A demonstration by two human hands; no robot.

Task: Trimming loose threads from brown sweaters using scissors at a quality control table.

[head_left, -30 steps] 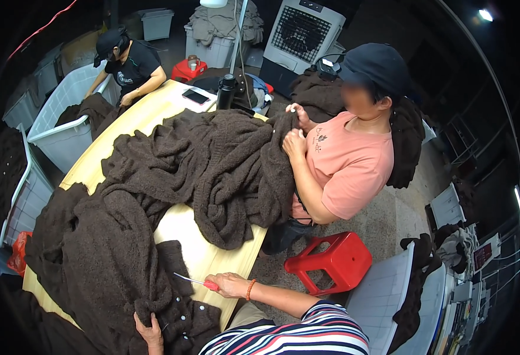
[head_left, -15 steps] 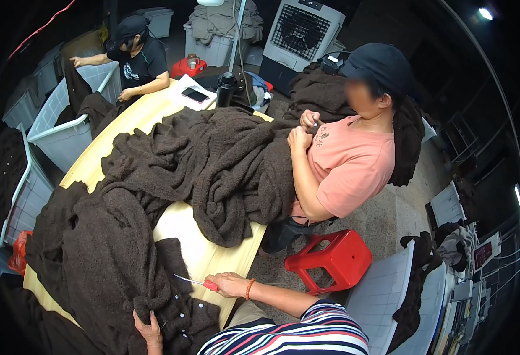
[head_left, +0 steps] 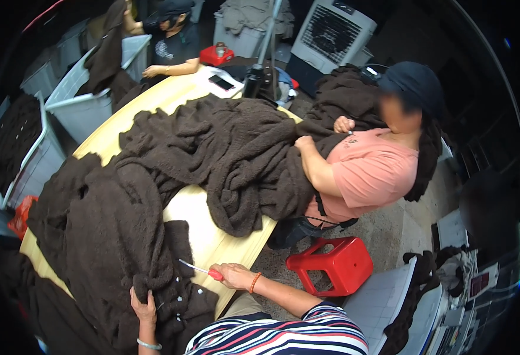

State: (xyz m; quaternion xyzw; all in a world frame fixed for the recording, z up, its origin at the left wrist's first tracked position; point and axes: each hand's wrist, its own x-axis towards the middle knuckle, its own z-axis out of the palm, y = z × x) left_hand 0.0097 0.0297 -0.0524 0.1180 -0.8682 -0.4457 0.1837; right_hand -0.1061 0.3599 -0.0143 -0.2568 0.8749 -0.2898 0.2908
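Note:
A dark brown knitted garment (head_left: 115, 225) lies bunched over the near left of the pale wooden table (head_left: 192, 219). At its near edge, my left hand (head_left: 144, 306) grips a fold, thumb apart from the fingers wrapped in the cloth. Closed round the red handle of a tool with a slim metal shaft (head_left: 193, 266) is my right hand (head_left: 234, 276). The shaft points left toward the garment's edge; whether its tip touches the cloth I cannot tell. Small white buttons (head_left: 180, 298) show along a brown front strip between my hands.
Across the table a co-worker in pink (head_left: 378, 165) handles brown cloth; another in black (head_left: 174, 47) lifts cloth from a white bin (head_left: 85, 109). A red stool (head_left: 345, 266) stands right of my arm. A phone (head_left: 221, 82) and a dark flask (head_left: 252, 81) sit at the back.
The whole view has shifted a little. The co-worker in black has raised brown cloth higher out of the bin. My two hands keep their holds, nearly unmoved over the garment.

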